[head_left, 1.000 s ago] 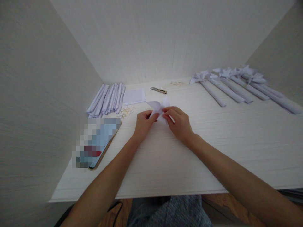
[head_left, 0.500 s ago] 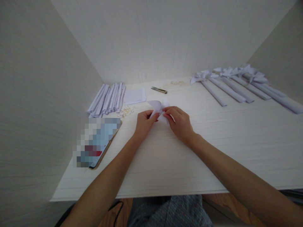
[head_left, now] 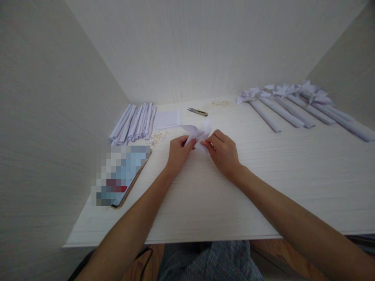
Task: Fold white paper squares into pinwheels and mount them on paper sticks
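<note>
A white paper pinwheel (head_left: 206,127) with curved, folded-in blades is between my hands above the middle of the table. My left hand (head_left: 181,153) pinches it near the centre from the left, thumb on top. From the right, my right hand (head_left: 223,150) has thumb and fingertips closed on the paper near the same centre. The fingertips cover part of the middle, so I cannot tell whether a small pin is there. Behind my hands lie a pair of thread snips (head_left: 198,112) and a stack of white paper squares (head_left: 168,119).
Rolled paper sticks (head_left: 133,123) lie in a bundle at the left, beside scattered small whitish bits (head_left: 158,137). A phone (head_left: 129,171) rests nearer me. Several finished paper pinwheels on sticks (head_left: 281,91) lie at the right. More small bits (head_left: 220,103) are near the back wall.
The paper's right blade now stands up and curls more visibly behind my right fingers. My right fingers have drawn closer together; my left hand stays nearly in place.
</note>
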Motion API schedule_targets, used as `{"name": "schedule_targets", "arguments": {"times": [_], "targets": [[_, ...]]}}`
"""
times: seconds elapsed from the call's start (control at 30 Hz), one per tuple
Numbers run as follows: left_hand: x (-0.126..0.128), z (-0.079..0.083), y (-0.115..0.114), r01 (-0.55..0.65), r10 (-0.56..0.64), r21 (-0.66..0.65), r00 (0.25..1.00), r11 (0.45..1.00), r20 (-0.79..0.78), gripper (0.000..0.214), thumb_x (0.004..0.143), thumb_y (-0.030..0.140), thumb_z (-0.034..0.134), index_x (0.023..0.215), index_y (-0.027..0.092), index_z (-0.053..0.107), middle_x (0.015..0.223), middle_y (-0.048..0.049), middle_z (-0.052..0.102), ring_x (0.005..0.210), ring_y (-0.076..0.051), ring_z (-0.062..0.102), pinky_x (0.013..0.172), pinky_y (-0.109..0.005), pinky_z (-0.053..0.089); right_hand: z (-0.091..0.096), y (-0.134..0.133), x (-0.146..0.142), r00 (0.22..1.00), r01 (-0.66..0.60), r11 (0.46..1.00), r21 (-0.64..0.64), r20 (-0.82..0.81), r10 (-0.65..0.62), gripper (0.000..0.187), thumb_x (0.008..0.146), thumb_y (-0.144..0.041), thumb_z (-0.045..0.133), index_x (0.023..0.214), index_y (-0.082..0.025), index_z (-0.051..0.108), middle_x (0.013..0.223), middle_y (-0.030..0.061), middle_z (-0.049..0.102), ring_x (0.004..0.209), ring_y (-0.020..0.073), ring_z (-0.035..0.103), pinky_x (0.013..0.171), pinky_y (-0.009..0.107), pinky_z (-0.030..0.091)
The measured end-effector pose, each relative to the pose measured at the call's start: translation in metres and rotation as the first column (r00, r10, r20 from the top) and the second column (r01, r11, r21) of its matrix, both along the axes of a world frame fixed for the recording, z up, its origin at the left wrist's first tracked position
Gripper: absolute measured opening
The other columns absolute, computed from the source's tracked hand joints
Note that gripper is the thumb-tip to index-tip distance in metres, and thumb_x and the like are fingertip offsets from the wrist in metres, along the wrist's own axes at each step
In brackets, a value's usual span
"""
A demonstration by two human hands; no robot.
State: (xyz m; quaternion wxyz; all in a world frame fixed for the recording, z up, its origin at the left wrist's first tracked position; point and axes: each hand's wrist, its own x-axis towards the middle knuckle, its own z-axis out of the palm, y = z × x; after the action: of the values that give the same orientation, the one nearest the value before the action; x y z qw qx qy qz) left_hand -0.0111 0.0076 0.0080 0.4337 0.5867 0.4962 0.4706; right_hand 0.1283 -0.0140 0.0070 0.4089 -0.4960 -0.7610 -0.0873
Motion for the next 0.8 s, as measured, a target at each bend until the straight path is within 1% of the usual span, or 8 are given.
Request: {"name": "schedule_targets", "arguments": {"times": [0.13, 0.3, 0.4, 0.57, 0.67, 0.8], "targets": [[-0.0005, -0.0005, 0.0005, 0.007, -0.007, 0.012, 1.000, 1.000, -0.020, 0.021, 0.067, 0.033, 0.057, 0.067, 0.014, 0.064, 0.060, 0.0011, 0.060, 0.057, -0.010, 0.052, 0.057, -0.021, 0.044, -0.0015, 0.0014, -0.0001, 0.998, -0.027, 0.999, -0.046, -0.055, 0.024, 0.027, 0.084, -0.024, 0.044, 0.060, -0.016, 0.053, 0.066, 0.0037, 0.051, 0.060, 0.0130, 0.045, 0.053, 0.025, 0.035], [-0.0011, -0.0015, 0.0004, 0.027, -0.025, 0.035, 0.997, 0.999, -0.069, 0.023, 0.068, 0.035, 0.055, 0.063, 0.014, 0.062, 0.057, 0.0014, 0.056, 0.055, -0.010, 0.050, 0.056, -0.022, 0.043, -0.0014, 0.0020, 0.0003, 0.994, -0.065, 0.996, -0.063, -0.095, 0.059, 0.024, 0.082, -0.019, 0.045, 0.060, -0.017, 0.054, 0.065, 0.0023, 0.049, 0.061, 0.0134, 0.046, 0.053, 0.025, 0.036], [-0.0015, -0.0013, 0.0002, 0.028, -0.021, 0.062, 0.993, 0.998, -0.116, 0.024, 0.068, 0.035, 0.053, 0.059, 0.014, 0.059, 0.055, 0.0019, 0.054, 0.054, -0.010, 0.048, 0.056, -0.023, 0.042, -0.0005, 0.0010, 0.0008, 0.997, -0.057, 0.995, -0.082, -0.048, 0.054, 0.024, 0.082, -0.019, 0.044, 0.061, -0.017, 0.056, 0.066, 0.0032, 0.050, 0.061, 0.0136, 0.046, 0.054, 0.026, 0.036], [-0.0002, 0.0019, -0.0018, 0.007, 0.010, 0.102, 0.985, 0.995, -0.171, 0.020, 0.068, 0.032, 0.053, 0.060, 0.014, 0.059, 0.054, 0.0029, 0.052, 0.053, -0.009, 0.045, 0.051, -0.021, 0.037, 0.0008, -0.0010, 0.0010, 0.993, 0.009, 0.998, -0.055, 0.120, -0.003, 0.026, 0.085, -0.024, 0.042, 0.067, -0.016, 0.059, 0.072, 0.0057, 0.054, 0.060, 0.0137, 0.046, 0.056, 0.028, 0.035], [0.0009, 0.0034, -0.0029, 0.018, 0.001, 0.107, 0.985, 0.994, -0.175, 0.020, 0.069, 0.031, 0.052, 0.060, 0.014, 0.059, 0.055, 0.0027, 0.053, 0.054, -0.009, 0.044, 0.051, -0.020, 0.036, 0.0013, -0.0016, -0.0004, 0.989, 0.032, 0.998, -0.051, 0.144, -0.024, 0.029, 0.087, -0.026, 0.040, 0.067, -0.016, 0.058, 0.072, 0.0060, 0.055, 0.059, 0.0134, 0.046, 0.055, 0.028, 0.033], [0.0005, 0.0029, -0.0025, 0.019, -0.003, 0.099, 0.987, 0.995, -0.162, 0.020, 0.069, 0.031, 0.053, 0.060, 0.014, 0.059, 0.054, 0.0033, 0.053, 0.053, -0.009, 0.044, 0.052, -0.020, 0.036, 0.0009, -0.0015, -0.0024, 0.991, 0.041, 0.997, -0.060, 0.127, -0.033, 0.029, 0.086, -0.025, 0.040, 0.064, -0.015, 0.056, 0.068, 0.0051, 0.054, 0.056, 0.0123, 0.046, 0.052, 0.026, 0.031]]}}
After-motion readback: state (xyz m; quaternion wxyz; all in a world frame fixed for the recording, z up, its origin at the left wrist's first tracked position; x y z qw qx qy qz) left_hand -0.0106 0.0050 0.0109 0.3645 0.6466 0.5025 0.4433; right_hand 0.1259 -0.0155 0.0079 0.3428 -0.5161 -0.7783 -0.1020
